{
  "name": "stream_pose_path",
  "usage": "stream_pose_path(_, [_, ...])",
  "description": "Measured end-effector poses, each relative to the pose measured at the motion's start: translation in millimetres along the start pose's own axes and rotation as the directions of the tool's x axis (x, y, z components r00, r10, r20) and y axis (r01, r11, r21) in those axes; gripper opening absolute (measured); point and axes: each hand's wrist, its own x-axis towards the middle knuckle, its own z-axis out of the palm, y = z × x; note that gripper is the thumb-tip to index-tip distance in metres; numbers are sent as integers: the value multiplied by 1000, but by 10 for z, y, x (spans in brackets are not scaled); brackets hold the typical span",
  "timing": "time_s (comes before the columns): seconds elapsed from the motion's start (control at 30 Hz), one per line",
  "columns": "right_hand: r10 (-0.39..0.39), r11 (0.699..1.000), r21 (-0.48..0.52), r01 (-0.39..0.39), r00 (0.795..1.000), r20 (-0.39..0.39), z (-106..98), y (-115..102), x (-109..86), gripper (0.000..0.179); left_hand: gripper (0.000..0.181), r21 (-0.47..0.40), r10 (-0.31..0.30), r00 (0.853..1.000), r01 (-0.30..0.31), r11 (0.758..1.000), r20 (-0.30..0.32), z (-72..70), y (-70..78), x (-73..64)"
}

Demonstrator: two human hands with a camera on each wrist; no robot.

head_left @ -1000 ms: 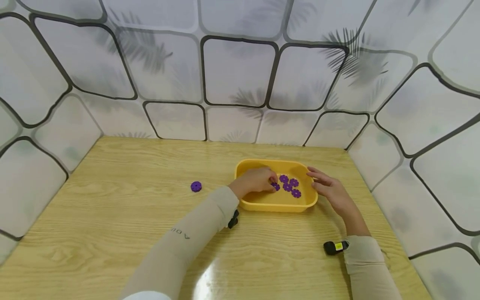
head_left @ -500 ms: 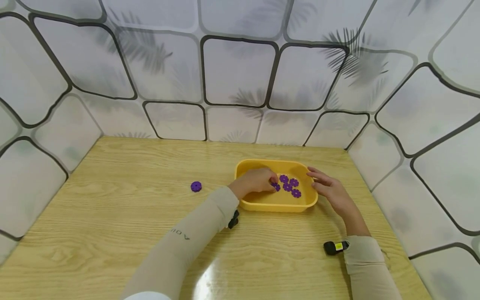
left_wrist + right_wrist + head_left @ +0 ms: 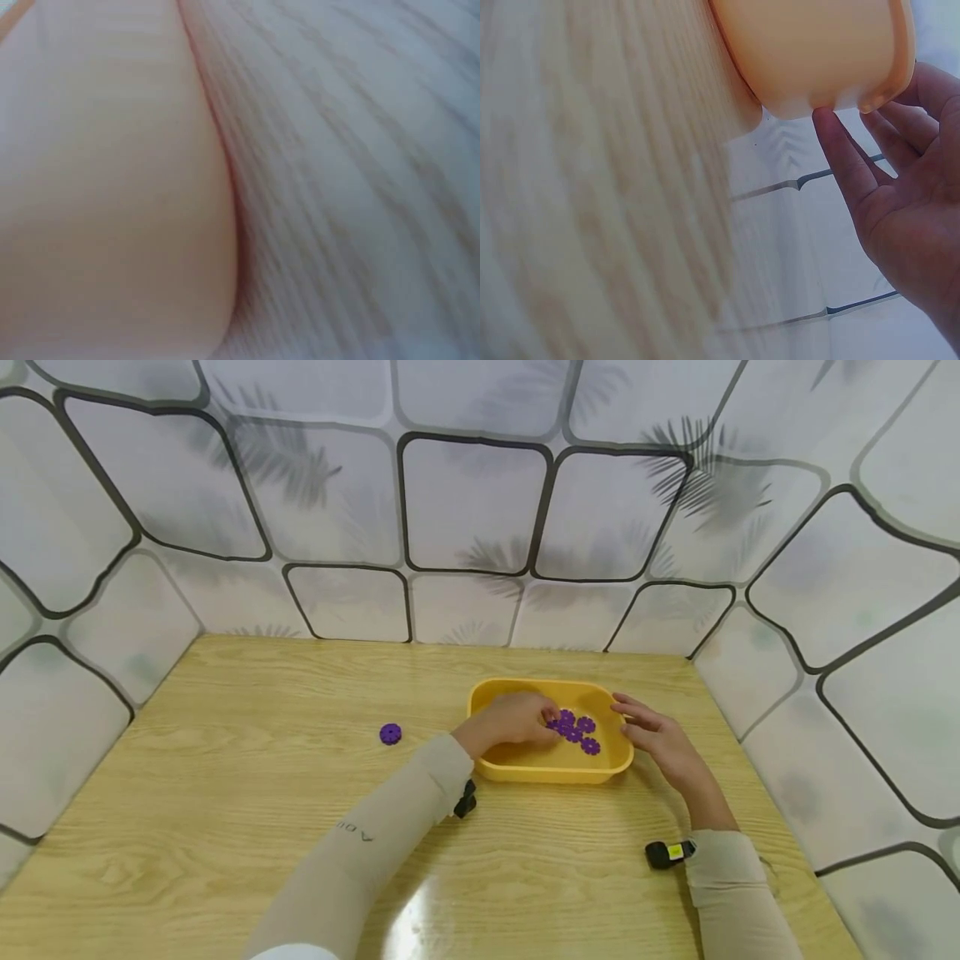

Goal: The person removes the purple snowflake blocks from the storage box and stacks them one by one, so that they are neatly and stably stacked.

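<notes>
A yellow plastic box [image 3: 555, 774] stands on the table with several purple flower-shaped discs [image 3: 590, 746] lying close together on its floor. My left hand [image 3: 517, 720] reaches over the box's left end into it. Its thumb and index finger curve around a purple disc [image 3: 553, 724] at the left of the cluster, partly hidden by the fingers. My right hand [image 3: 663, 745] is at the box's right end, its fairly straight fingers touching the outer wall and rim; the right wrist view shows fingertips against the box [image 3: 817, 52]. In the left wrist view, only blurred skin [image 3: 112, 180] and wood show.
Another purple disc [image 3: 391, 733] lies on the wooden table [image 3: 262, 760] left of the box. Patterned panels [image 3: 472, 502] enclose the back and sides of the table. A black wrist camera [image 3: 658, 855] sits by the right sleeve.
My left hand has shifted slightly right inside the box, its thumb and index finger spreading a little. A disc near its fingertips has slid right against the others. My right hand stays at the box's end.
</notes>
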Motion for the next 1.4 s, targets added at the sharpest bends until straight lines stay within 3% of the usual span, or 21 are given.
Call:
stream_pose_path(0.3, [-1, 1000, -6, 1, 1000, 7, 21, 22, 10, 50, 41, -82, 49, 994, -57, 995, -95, -209, 10, -113])
stream_pose_path(0.47, [2, 1000, -28, -2, 1000, 6, 26, 21, 17, 50, 38, -96, 44, 989, -58, 994, -141, -346, -26, -268])
stream_pose_path(0.73, [13, 999, -42, -13, 1000, 8, 33, 16, 11, 50, 36, -139, 24, 980, -52, 989, -198, -539, -243, -584])
stream_pose_path(1.07, [-12, 996, -85, 14, 1000, 15, 35, -3, -1, 49, 37, -191, -96, 960, 46, 981, -262, -761, -655, -1167])
stream_pose_path(1.4, [-10, 992, -126, 13, 1000, 27, 15, -84, -43, 48, 38, -83, -212, 948, 197, 977, -236, -868, -999, -1706])
